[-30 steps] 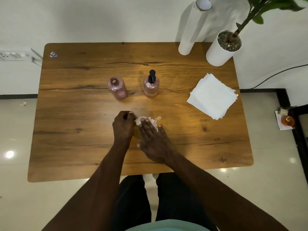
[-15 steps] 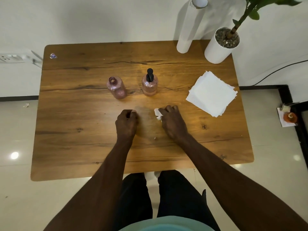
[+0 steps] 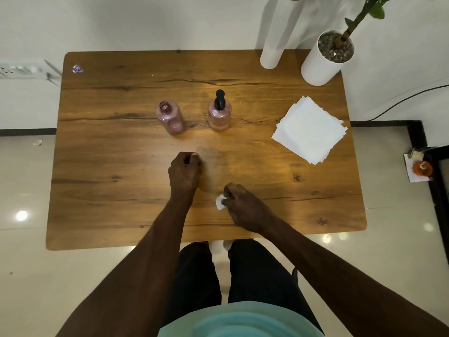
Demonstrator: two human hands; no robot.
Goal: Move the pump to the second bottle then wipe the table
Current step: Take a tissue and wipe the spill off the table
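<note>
Pump (image 3: 220, 99) sits on the right bottle (image 3: 219, 115). Right hand (image 3: 245, 206) fingers pinch a tissue (image 3: 220, 202) on the table (image 3: 121, 190); left hand (image 3: 184, 172) is fisted, contents unclear. Risk: the small wad may slip, leaving the dull patch (image 3: 213, 166) unwiped.

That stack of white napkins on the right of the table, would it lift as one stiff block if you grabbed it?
Probably not. The napkin stack is loose thin sheets with edges fanned out unevenly, so it would likely flop and shed sheets. It looks light, so a push would probably slide or scatter it across the table.
</note>
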